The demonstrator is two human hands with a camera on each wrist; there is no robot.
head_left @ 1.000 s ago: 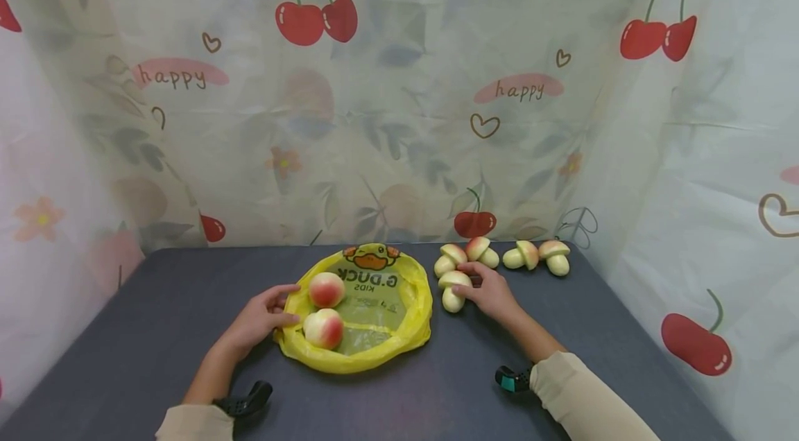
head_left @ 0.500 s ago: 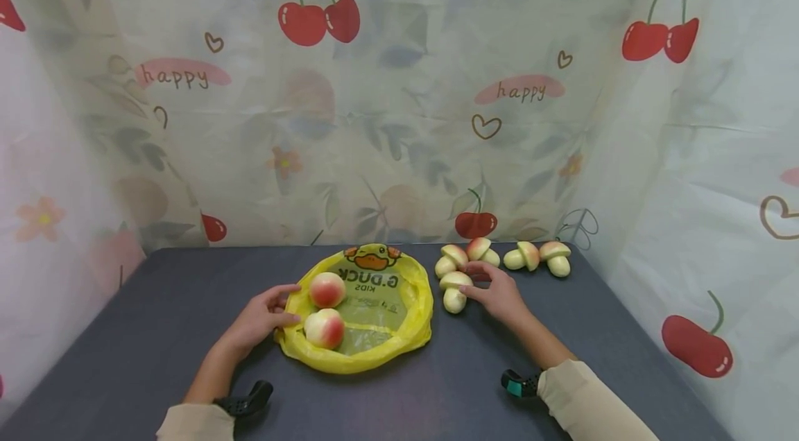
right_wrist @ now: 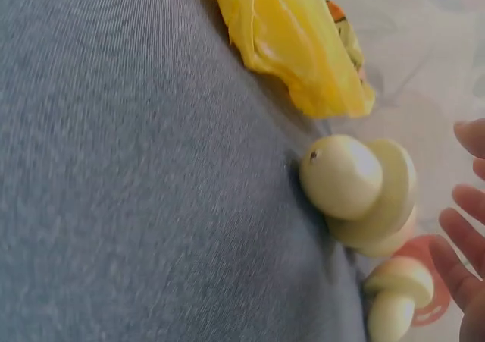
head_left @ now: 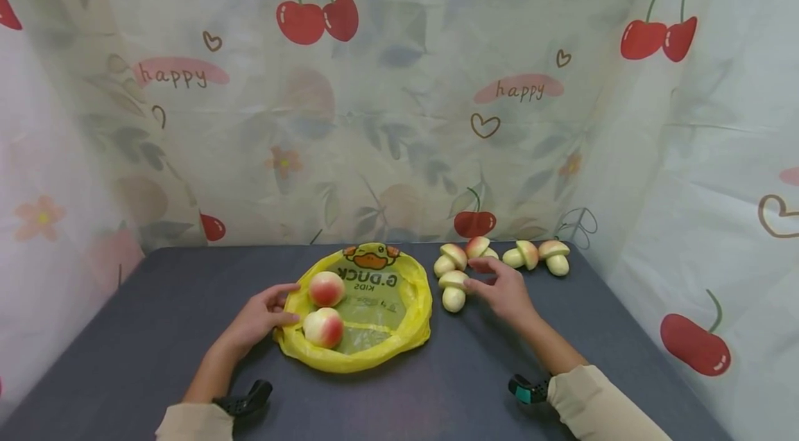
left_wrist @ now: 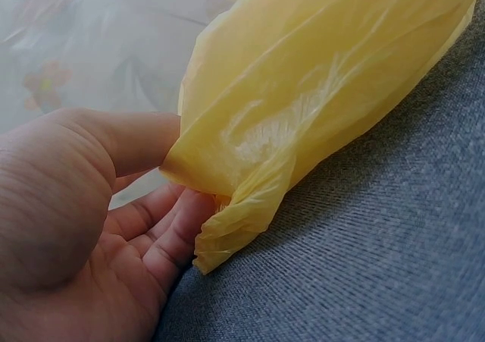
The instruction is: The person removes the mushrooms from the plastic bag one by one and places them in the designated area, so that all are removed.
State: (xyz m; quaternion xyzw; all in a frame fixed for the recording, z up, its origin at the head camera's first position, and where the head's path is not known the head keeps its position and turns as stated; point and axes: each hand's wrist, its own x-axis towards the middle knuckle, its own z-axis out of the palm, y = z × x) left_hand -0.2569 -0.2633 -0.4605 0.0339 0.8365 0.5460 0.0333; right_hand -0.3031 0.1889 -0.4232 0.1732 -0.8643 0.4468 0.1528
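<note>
A yellow plastic bag (head_left: 412, 316) with a printed duck lies with its mouth spread wide, and two peaches (head_left: 327, 288) sit inside it. My left hand (head_left: 259, 320) pinches the bag's left rim; in the left wrist view the thumb and fingers of that hand (left_wrist: 83, 205) meet at a crumpled edge of the bag (left_wrist: 280, 114). Right of the bag lies a pale toy-like mushroom (head_left: 453, 298), stem toward me. My right hand (head_left: 507, 294) is just right of this mushroom, fingers spread and holding nothing. The right wrist view shows a gap between that mushroom (right_wrist: 341, 177) and the fingers.
Behind the near mushroom lie two more mushrooms (head_left: 452, 257), close together. Another pair (head_left: 554, 258) lies at the back right of the dark table (head_left: 399, 406). A cherry-print curtain (head_left: 387, 150) stands along the table's back edge and both sides.
My right hand has drawn back to the right, its fingers off the near mushroom, which stays in place. The left hand, bag and peaches look the same.
</note>
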